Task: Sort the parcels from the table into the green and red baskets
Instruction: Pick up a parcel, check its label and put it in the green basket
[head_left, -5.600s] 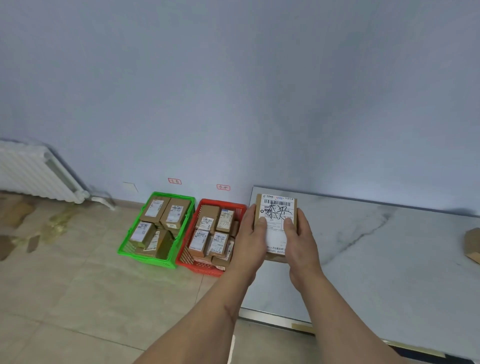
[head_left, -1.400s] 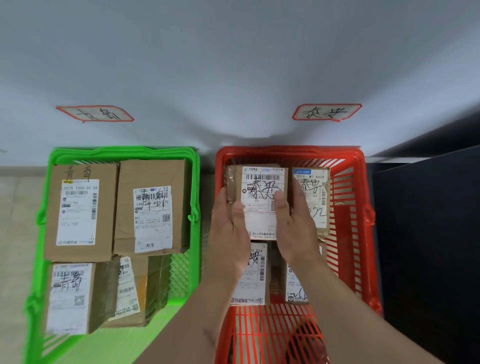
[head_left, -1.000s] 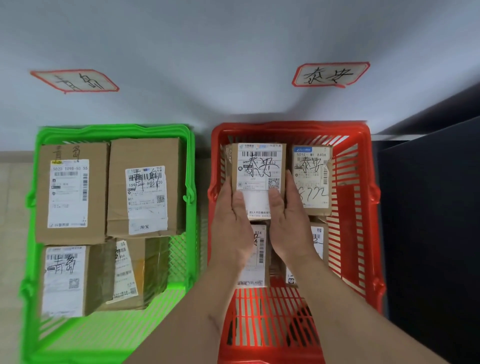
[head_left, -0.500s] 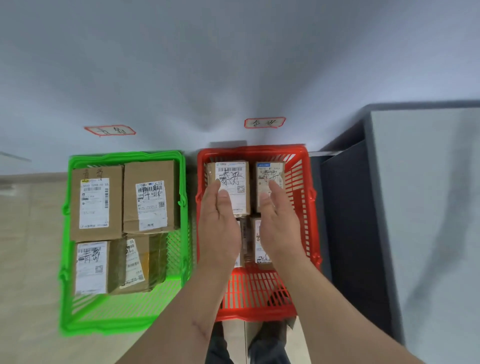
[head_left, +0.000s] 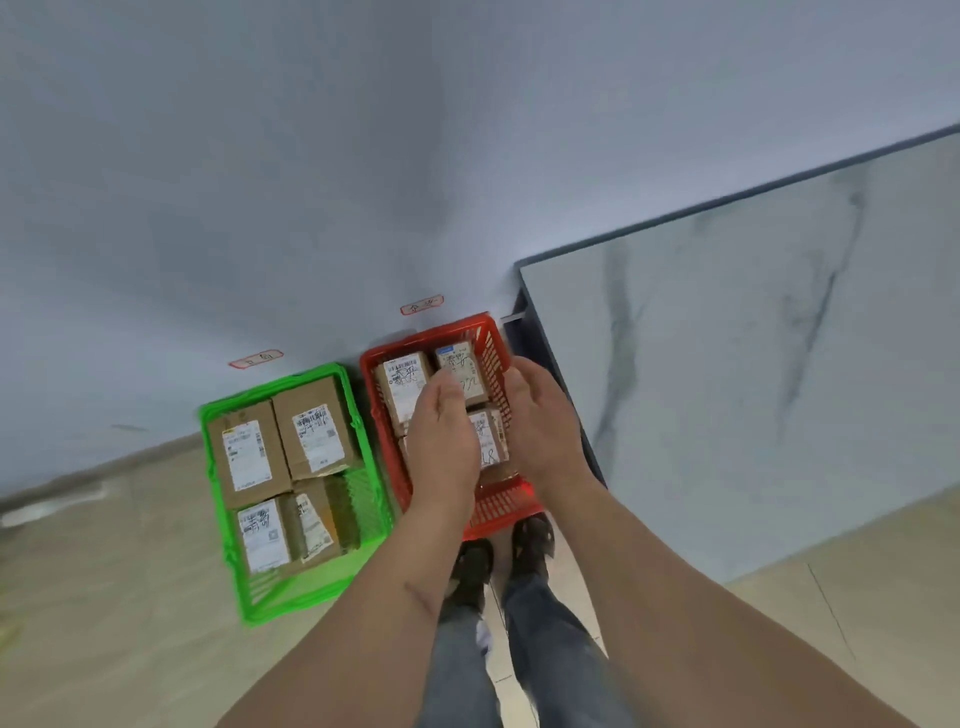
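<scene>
Marble-patterned grey table top (head_left: 753, 364) lies to the right of both empty, loosely open hands (left hand (head_left: 441, 441), right hand (head_left: 540, 421)), the right one nearer.

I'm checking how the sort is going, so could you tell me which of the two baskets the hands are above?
The red basket, beside the table; both hands, left and right, are above it, empty. The green basket stands apart.

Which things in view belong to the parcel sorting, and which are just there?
Part of the job:
green basket holding four parcels
red basket holding parcels
marble table
left hand and right hand, both empty above the red basket

Just there:
two red-edged wall labels
tiled floor
</scene>
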